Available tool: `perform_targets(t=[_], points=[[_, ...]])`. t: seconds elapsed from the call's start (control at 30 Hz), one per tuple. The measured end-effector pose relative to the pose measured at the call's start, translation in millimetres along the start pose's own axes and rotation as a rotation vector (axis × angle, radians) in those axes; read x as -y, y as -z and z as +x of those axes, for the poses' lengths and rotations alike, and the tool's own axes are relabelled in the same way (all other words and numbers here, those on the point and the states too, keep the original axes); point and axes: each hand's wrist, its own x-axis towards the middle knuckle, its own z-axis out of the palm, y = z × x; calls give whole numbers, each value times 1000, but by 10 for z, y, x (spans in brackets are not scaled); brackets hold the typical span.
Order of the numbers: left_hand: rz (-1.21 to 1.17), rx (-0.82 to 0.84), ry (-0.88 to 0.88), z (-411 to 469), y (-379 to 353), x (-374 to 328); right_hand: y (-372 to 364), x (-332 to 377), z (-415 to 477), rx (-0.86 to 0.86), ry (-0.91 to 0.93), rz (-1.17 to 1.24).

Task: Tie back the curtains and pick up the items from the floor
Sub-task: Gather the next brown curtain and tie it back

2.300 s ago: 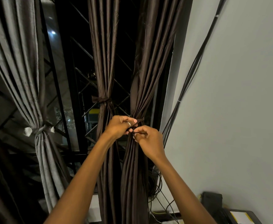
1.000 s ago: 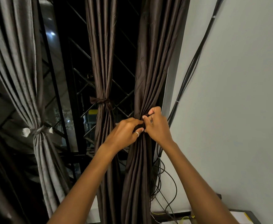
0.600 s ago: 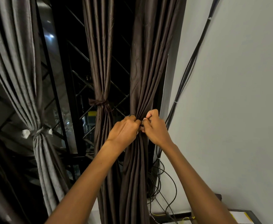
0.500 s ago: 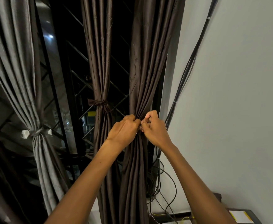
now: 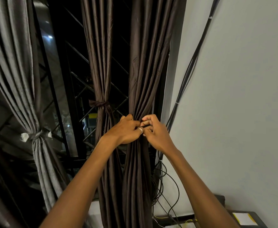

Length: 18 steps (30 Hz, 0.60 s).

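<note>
Where the window meets the pale wall (image 5: 241, 96), three gathered curtains hang side by side. Largest in view is the grey curtain (image 5: 18, 66) on the left, cinched at its waist by a grey tie with pale ends (image 5: 36, 135). Next is the dark brown curtain (image 5: 146, 71) nearest the wall, bunched into tight folds at mid-height, and between those two hangs a narrower brown curtain (image 5: 98, 63), already bound by a knotted brown band (image 5: 100, 104). Behind them a black diamond-pattern window grille (image 5: 79, 89) crosses the dark glass. A bundle of black cables (image 5: 189, 69) runs down the wall just beside the right curtain and loops loose near the floor. Both hands meet at that curtain's gathered point: the left hand (image 5: 126, 129), with a silver ring (image 5: 140, 129), presses closed against the folds, and the right hand (image 5: 156, 130) pinches a thin dark tie strip (image 5: 145, 127) with fingers curled. No writing is legible anywhere.
</note>
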Motion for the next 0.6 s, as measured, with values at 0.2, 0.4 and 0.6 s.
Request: perform_targets(t=[0.2, 0.4, 0.6], points=[[-188, 26, 54, 36, 75, -49, -68, 42, -106, 69, -49, 98], [-197, 23, 17, 39, 42, -87, -200, 75, -132, -150, -23, 15], [-215, 10, -24, 76, 0, 35, -202, -40, -68, -166, 52, -153]])
